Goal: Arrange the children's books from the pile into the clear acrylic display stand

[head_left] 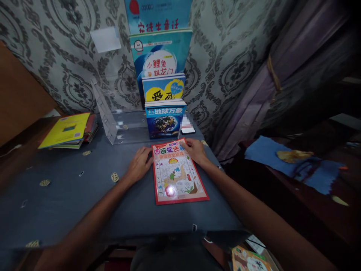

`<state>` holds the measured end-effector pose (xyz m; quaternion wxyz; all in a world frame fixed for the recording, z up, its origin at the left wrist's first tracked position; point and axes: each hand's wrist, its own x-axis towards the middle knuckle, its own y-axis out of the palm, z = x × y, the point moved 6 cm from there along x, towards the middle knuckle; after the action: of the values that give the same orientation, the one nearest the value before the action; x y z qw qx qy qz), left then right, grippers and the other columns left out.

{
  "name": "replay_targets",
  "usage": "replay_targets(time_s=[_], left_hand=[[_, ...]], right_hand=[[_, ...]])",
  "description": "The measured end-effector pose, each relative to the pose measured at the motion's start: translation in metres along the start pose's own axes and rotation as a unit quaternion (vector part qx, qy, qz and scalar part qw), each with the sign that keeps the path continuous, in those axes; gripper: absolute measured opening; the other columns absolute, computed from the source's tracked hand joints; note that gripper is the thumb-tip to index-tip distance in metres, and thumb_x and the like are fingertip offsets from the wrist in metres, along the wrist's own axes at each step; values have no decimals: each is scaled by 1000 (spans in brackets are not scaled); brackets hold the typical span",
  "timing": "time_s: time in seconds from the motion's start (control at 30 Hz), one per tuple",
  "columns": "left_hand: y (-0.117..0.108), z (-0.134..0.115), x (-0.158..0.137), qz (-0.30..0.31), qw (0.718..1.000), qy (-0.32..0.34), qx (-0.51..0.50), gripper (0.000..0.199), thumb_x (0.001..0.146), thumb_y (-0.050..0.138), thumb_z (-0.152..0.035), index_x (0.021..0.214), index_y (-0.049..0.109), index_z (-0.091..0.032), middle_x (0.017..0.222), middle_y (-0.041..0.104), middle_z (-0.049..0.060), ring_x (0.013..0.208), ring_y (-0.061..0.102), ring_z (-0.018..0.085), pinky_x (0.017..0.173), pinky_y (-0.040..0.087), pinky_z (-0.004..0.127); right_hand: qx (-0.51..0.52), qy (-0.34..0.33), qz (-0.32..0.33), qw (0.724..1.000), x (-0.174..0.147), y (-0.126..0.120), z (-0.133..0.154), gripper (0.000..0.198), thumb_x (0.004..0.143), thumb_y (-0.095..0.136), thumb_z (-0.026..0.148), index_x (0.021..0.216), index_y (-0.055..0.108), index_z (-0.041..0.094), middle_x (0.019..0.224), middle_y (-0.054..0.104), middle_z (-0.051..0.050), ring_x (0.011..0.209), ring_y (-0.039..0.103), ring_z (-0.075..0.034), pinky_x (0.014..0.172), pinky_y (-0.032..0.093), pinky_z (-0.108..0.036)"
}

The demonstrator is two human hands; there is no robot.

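A red-bordered picture book [175, 177] lies face up on the dark grey tablecloth in front of me. My left hand [141, 162] grips its upper left edge, with the fingers bent and the thumb beside the cover. At the upper right edge my right hand [195, 149] holds the same book, thumb on the cover and the other fingers partly hidden. Just behind it, a blue book with a globe on its cover [165, 122] stands at the front of a clear plastic stand [105, 113]. More books rise in tiers behind, among them a teal one [162, 56].
A stack topped by a yellow book [66, 130] lies on the left of the table. A phone [187, 126] rests right of the stand. Patterned curtain hangs behind. To the right, a blue cloth [290, 162] lies on a dark red surface. Another book [249, 259] is below the table edge.
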<state>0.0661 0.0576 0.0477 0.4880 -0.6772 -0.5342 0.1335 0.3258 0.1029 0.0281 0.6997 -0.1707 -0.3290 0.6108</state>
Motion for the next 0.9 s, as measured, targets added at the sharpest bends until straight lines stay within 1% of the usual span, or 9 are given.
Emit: replay_targets(time_s=[0.1,0.2,0.27,0.33,0.4,0.47,0.57,0.7,0.9], left_hand=[[11,5,7,22,999,41,21,36,96,53,-28,130,59,-18,140,61,13,134,53,28,114,42,50],[19,12,9,35,998,48,34,38,97,51,-30,133,58,-17,144,59,15,137,53,29,115,41,51],[21,13,9,35,997,52,39,38,98,51,-30,133,59,-17,143,60,15,135,54,30,114,42,52],[22,13,8,33,997,54,40,38,98,51,-30,133,59,-18,143,60,15,136,54,30,114,42,54],[23,12,8,31,997,53,44,37,99,50,-30,132,59,-18,143,60,15,137,53,30,114,41,55],[22,12,7,26,997,56,48,37,99,50,-30,132,59,-17,142,61,15,137,53,30,115,41,54],[22,11,7,20,996,65,55,38,99,49,-28,134,59,-16,142,61,15,136,53,30,115,43,52],[22,12,6,16,996,74,51,39,100,48,-27,134,59,-14,143,61,16,137,52,31,115,42,53],[22,13,6,18,997,68,43,39,101,47,-29,135,59,-16,144,60,15,138,51,31,115,42,55]], right_hand=[[-41,10,2,999,-1,-1,-2,34,92,57,47,76,69,20,73,72,-6,65,63,-22,61,43,-31],[-110,27,-13,993,-6,-8,-4,27,93,59,43,94,72,20,81,74,-7,73,66,-25,65,46,-33],[-159,-1,-42,986,-11,-15,4,28,94,57,36,109,71,18,96,75,-12,88,68,-30,74,51,-38],[-186,-71,-55,978,-19,-15,23,31,97,51,32,114,71,16,108,74,-16,103,66,-33,86,52,-44],[-176,-163,-10,971,-29,-2,47,34,101,44,31,115,72,17,112,74,-15,110,65,-32,96,52,-46],[-144,-257,89,951,-44,23,71,36,103,41,29,124,69,21,123,73,-11,118,64,-27,105,49,-45],[-152,-319,184,917,-63,56,89,43,103,40,28,142,58,19,146,60,-12,138,52,-25,118,40,-48],[-176,-300,194,917,-62,64,78,48,103,42,31,148,51,14,155,50,-15,147,41,-26,122,34,-50],[-169,-220,139,951,-36,27,34,44,104,40,28,143,58,19,151,55,-13,144,47,-26,121,35,-55]])
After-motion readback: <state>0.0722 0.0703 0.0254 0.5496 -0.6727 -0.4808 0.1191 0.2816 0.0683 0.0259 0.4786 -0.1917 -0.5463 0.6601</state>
